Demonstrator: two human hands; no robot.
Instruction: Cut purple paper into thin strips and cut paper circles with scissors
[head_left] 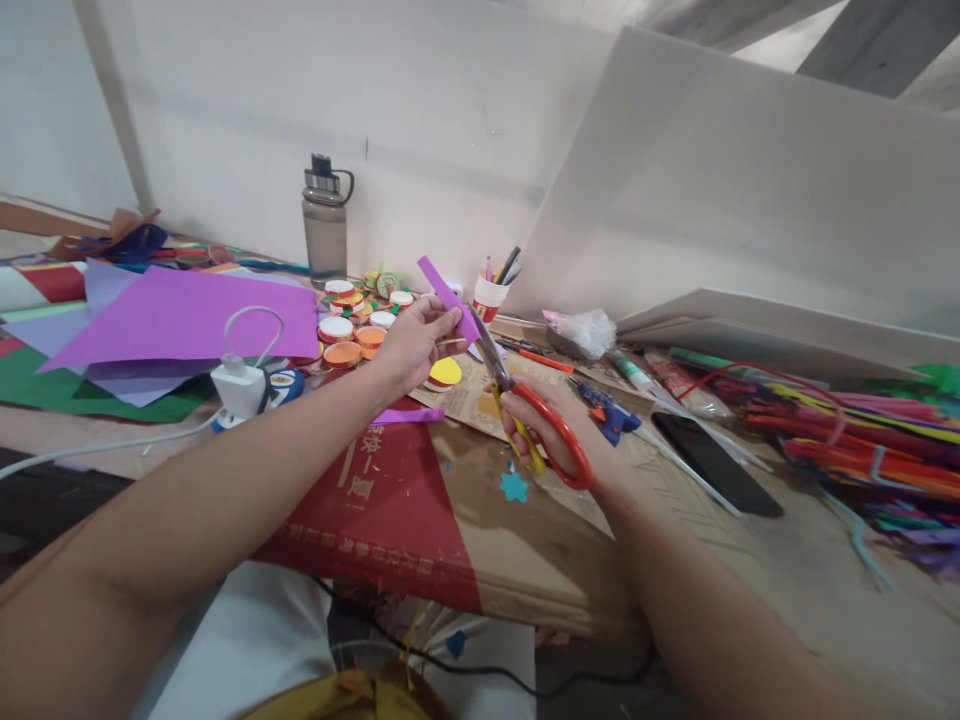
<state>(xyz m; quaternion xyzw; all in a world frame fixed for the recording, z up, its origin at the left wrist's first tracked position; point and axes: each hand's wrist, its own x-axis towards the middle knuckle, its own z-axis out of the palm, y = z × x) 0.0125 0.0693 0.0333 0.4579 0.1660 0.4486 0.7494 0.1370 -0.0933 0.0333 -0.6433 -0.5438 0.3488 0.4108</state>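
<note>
My left hand (421,345) pinches a narrow purple paper strip (448,290) that slants up and left above the table. In my right hand (551,420) are scissors with red and yellow handles (553,432), their blades pointing up and left at the lower end of the strip. Whether the blades are touching the paper is hard to tell. Beneath my left wrist lies another purple strip (409,416) on the red part of a cardboard sheet (390,520). A blue flower-shaped cutout (514,487) rests on the cardboard below the scissors.
Purple sheets (195,315) and a white plug (238,388) with a cable are at left. A bottle (325,225), paint pots (343,354) and a pen cup (490,297) stand behind my hands. At right are a phone (712,462) and colourful pipe cleaners (862,440).
</note>
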